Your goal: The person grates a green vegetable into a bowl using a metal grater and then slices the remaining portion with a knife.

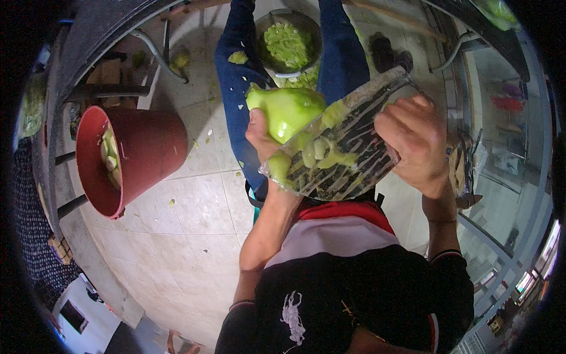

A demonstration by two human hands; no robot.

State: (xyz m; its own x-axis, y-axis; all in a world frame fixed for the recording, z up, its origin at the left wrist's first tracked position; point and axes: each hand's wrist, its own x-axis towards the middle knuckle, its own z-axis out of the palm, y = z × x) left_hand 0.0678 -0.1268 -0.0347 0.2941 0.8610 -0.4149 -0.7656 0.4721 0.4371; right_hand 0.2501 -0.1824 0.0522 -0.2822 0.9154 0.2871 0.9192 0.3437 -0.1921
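Observation:
My left hand (260, 129) is wrapped around a large peeled pale-green fruit (292, 113), whose exact kind I cannot tell. A broad cleaver-like blade (360, 144) crosses in front of my left wrist and hides part of the fruit. My right hand (411, 137) is closed on the cleaver at its far right, with the handle mostly covered by my fingers. Wet streaks and several pale-green pieces (318, 150) cling to the blade. Between my legs stands a round metal basin (305, 20) with a heap of chopped green pieces (287, 46) in it.
A red bucket (152, 141) leans on its side at the left, with pale pieces (110, 155) inside. Green scraps (171, 202) dot the tiled floor (203, 190). Dark shoes (381, 49) lie beyond my leg. Metal table frames (486, 234) border both sides.

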